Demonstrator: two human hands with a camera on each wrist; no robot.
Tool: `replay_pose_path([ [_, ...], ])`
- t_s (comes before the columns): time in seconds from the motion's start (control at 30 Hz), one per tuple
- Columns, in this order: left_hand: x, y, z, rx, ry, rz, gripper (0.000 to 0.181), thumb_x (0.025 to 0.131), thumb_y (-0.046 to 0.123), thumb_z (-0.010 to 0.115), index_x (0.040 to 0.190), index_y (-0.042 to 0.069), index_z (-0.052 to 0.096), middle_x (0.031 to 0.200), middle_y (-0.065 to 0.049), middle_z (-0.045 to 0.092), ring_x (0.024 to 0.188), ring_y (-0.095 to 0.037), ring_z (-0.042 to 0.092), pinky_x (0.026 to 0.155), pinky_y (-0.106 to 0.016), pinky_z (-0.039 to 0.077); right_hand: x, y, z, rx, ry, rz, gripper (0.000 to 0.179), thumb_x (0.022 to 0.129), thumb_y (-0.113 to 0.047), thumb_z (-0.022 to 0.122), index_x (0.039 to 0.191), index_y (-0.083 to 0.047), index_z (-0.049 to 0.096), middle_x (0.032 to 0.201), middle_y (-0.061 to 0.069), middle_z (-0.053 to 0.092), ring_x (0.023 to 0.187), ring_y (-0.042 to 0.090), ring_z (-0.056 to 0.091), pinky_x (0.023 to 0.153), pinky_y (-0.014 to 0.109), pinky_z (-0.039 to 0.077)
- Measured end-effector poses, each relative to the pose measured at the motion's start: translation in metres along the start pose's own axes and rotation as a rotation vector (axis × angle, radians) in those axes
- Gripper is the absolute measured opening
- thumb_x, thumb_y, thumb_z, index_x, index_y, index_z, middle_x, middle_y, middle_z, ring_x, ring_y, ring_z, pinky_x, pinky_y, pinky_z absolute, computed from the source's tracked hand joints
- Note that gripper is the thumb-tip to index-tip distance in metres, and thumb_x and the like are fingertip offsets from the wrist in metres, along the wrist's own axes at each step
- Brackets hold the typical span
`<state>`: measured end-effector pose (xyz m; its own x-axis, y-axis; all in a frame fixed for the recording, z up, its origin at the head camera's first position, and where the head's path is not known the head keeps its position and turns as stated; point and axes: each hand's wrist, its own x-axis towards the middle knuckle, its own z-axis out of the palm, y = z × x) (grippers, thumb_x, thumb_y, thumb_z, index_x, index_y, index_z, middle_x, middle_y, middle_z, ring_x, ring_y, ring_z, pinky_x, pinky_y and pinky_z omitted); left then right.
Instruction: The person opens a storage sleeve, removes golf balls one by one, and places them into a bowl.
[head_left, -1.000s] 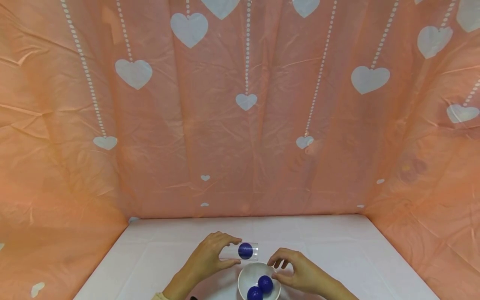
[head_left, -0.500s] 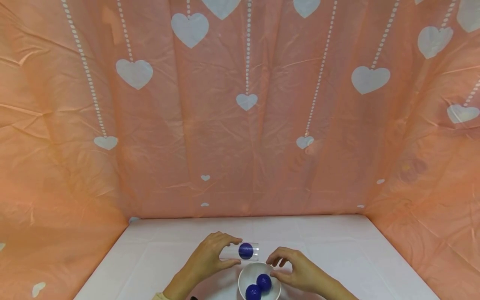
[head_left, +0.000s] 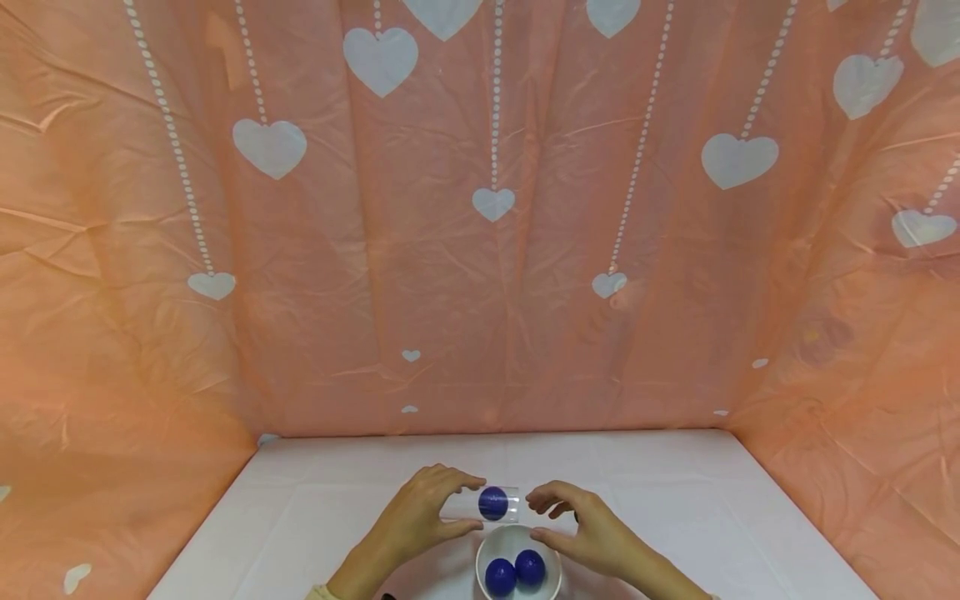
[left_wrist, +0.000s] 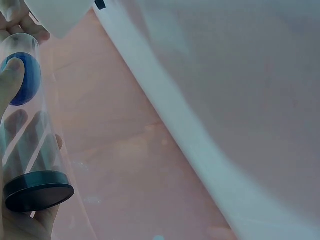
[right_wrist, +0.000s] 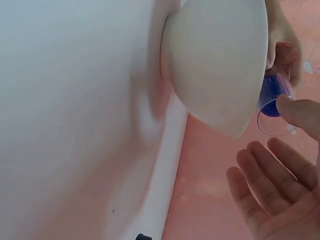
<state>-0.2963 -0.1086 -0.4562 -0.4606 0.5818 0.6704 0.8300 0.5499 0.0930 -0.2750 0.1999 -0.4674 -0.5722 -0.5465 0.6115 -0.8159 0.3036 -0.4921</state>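
My left hand [head_left: 423,515] grips a clear plastic tube [head_left: 513,504] lying sideways, its thumb and fingers on either side. One dark blue ball [head_left: 492,503] sits inside, towards the tube's right end. In the left wrist view, a black cap [left_wrist: 39,191] covers the opposite end. Just below the tube stands a white bowl [head_left: 491,547] with two more blue balls [head_left: 530,568] in it. To the right, my right hand [head_left: 588,527] hovers by the tube's end and over the bowl rim, fingers slightly bent and apart from the thumb. Nothing shows between them.
A white cloth [head_left: 675,492] covers the tabletop beneath both hands. An orange-pink curtain [head_left: 465,317] with white hearts encloses the back and both sides. The bowl stands at the near edge of the head view.
My right hand has lifted from the bowl rim towards the tube's end, its thumb and fingers spreading. The two balls in the bowl have shifted slightly. The left hand stays nearly still.
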Motion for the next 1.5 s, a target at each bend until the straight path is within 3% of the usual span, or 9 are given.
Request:
replay_pose_path([
  [0.17,0.000,0.000,0.000,0.017,-0.002,0.006,0.053,0.081,0.039,0.095,0.125,0.019,0.075,0.112,0.011,0.077,0.096,-0.007,0.068,0.095,-0.038,0.058,0.002,0.000,0.003,0.014,0.022,0.041,0.034,0.096,-0.014,0.083,0.126,-0.007,0.068,0.114,0.009,0.076,0.102,0.025,0.073,0.085,0.036,0.064],
  [0.53,0.001,-0.001,0.002,0.006,0.003,0.020,0.054,0.080,0.038,0.096,0.126,0.019,0.075,0.112,0.010,0.077,0.096,-0.008,0.068,0.092,-0.036,0.059,0.005,0.003,0.010,0.091,0.048,0.069,0.032,0.097,-0.015,0.081,0.127,-0.010,0.068,0.113,0.016,0.076,0.101,0.028,0.074,0.086,0.034,0.064],
  [0.87,0.000,-0.001,0.003,0.007,0.015,0.036,0.055,0.079,0.037,0.097,0.126,0.019,0.075,0.112,0.010,0.077,0.097,-0.010,0.069,0.093,-0.036,0.058,0.007,0.004,0.013,0.126,0.061,0.077,0.034,0.096,-0.008,0.082,0.125,0.001,0.067,0.111,0.019,0.075,0.100,0.028,0.074,0.085,0.035,0.064],
  [1.17,0.000,0.001,0.002,0.003,0.002,0.018,0.053,0.080,0.037,0.096,0.125,0.020,0.075,0.112,0.011,0.077,0.097,-0.008,0.068,0.093,-0.036,0.059,0.009,0.002,0.013,0.164,0.060,0.095,0.035,0.097,-0.011,0.081,0.126,0.001,0.067,0.111,0.015,0.077,0.099,0.027,0.075,0.085,0.040,0.065],
  [1.5,0.002,0.000,0.003,0.022,0.020,0.043,0.056,0.078,0.038,0.097,0.126,0.020,0.075,0.113,0.011,0.076,0.100,-0.007,0.068,0.093,-0.034,0.058,0.009,0.002,0.014,0.181,0.069,0.108,0.036,0.097,-0.011,0.082,0.126,0.002,0.067,0.109,0.012,0.077,0.097,0.029,0.075,0.084,0.039,0.065],
])
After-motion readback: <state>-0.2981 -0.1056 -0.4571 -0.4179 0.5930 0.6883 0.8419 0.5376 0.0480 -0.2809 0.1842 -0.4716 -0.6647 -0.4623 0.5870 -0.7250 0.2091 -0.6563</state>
